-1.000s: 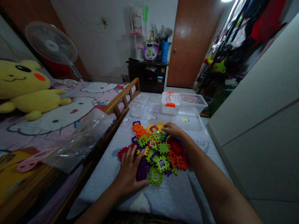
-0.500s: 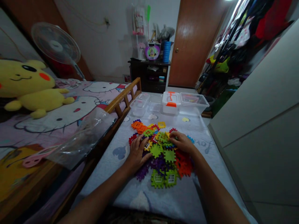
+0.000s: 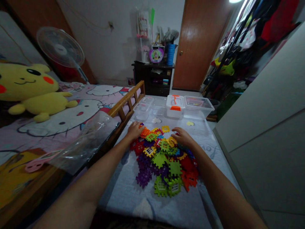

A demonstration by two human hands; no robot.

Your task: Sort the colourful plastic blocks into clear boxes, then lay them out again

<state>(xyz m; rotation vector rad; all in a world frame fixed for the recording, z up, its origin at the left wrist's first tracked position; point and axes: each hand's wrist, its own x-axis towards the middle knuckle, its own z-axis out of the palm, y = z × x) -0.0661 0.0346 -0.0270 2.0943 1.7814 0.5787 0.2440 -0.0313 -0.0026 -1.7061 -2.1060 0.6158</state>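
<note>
A pile of colourful interlocking plastic tiles lies in front of me, several with window lattices. At its far left edge, my left hand point(image 3: 135, 129) rests against the orange tiles point(image 3: 144, 133), its fingers loosely extended. My right hand point(image 3: 183, 136) is over the far right of the pile beside a yellow tile point(image 3: 172, 141), with fingers apart and no tile visible in them. Green tiles point(image 3: 175, 168) lie at the middle and near edge. Purple tiles point(image 3: 144, 177) are at the near left, and red-orange tiles point(image 3: 190, 178) at the right, partly beside my right forearm.
The tiles lie on a blue patterned cloth point(image 3: 128, 198). Behind them stand a lidded clear box point(image 3: 175, 112) with orange latches and an open clear bin point(image 3: 200, 108). A wooden bed rail point(image 3: 126, 103) runs along the left; a white cabinet point(image 3: 267, 127) borders the right.
My left hand has moved away from me, from the pile's left-middle to its far left edge. My right hand has shifted slightly farther off. Some tiles have spread a little.
</note>
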